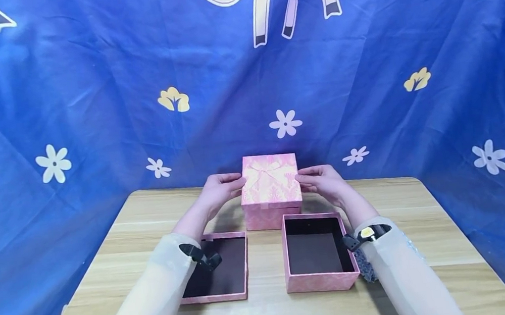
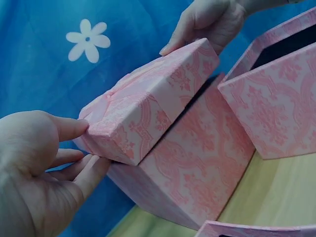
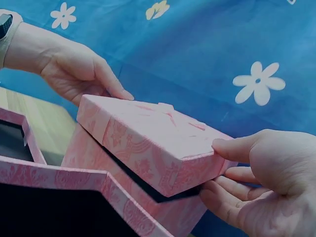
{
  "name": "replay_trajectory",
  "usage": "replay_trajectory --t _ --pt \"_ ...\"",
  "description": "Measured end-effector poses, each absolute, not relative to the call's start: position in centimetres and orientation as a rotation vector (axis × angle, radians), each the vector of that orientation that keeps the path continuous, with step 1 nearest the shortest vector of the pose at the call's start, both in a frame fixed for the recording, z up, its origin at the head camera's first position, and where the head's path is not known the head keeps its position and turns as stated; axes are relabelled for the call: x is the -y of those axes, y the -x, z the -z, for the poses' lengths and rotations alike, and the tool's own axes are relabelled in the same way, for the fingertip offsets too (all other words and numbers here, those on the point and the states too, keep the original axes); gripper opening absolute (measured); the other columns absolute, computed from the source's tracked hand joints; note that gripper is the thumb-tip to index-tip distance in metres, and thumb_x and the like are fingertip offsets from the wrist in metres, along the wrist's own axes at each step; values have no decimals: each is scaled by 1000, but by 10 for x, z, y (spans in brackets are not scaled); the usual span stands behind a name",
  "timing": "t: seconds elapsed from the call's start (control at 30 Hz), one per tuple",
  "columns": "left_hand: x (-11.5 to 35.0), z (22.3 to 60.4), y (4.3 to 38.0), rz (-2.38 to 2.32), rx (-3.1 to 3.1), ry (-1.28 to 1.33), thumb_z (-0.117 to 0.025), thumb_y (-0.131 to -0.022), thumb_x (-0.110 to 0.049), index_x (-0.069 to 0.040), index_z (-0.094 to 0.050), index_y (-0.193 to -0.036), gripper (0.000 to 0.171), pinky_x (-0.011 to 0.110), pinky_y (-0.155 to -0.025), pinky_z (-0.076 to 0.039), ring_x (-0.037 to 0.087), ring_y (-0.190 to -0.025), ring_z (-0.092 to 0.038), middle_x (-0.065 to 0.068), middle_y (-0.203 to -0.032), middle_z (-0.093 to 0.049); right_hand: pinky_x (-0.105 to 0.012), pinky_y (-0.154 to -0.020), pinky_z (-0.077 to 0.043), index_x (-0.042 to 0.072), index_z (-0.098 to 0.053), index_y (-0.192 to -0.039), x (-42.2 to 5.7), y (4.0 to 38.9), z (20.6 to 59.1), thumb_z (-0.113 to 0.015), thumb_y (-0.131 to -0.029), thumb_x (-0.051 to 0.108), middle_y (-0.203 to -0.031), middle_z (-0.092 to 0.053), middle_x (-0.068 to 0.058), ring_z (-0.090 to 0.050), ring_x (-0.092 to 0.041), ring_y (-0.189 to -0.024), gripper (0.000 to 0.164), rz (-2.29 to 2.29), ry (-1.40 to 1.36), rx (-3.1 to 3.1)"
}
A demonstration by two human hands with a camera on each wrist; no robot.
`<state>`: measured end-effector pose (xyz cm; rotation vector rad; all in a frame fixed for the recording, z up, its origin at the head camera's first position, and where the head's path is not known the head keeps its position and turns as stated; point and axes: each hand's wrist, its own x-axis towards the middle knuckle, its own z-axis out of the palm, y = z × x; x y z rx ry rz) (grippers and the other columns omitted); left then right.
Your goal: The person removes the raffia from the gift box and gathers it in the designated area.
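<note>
Blue cloth (image 1: 229, 104), pink lid (image 1: 274, 191) between hands (image 1: 219, 191) (image 1: 325, 181)

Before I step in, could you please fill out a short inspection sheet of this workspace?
Surface: wood-grain table, light in colour.
Job's things: bowed pink lid sits askew on the rear box, dark gap beneath; open box beside the right sleeve; shallow pink piece, hollow side up, partly behind the left sleeve.
Clutter: fuzzy blue item, mostly hidden by the right sleeve.
Hands: left hand and right hand pinch opposite sides of the bowed pink lid.
Cables: nothing seen.
Surroundings: blue fabric backdrop printed with white flowers.
</note>
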<state>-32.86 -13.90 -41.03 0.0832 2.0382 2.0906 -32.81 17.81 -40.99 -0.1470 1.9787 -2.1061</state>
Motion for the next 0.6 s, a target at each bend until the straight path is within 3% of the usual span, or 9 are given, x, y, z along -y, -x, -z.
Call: replay_trajectory --t 0.3,0.6 --pt "137 394 315 -2163 -1986 -148 -74 -100 -3 12 -54 -146 52 33 -102 -56 28 -124 -65 26 -141 -59 -38 -101 -57 -21 -49 -140 -190 315 391 -65 -102 -5 -123 -66 -21 -71 -21 -107 45 2122 206 -1899" --pt "134 378 296 -2047 -2194 -311 -79 -96 -7 2 -63 -144 51 32 -100 -58 26 -122 -68 19 -135 -69 -35 -102 -57 -21 -53 -140 -199 300 373 -67 -100 -5 -117 -74 -16 -72 -18 -104 45 2053 312 -2020"
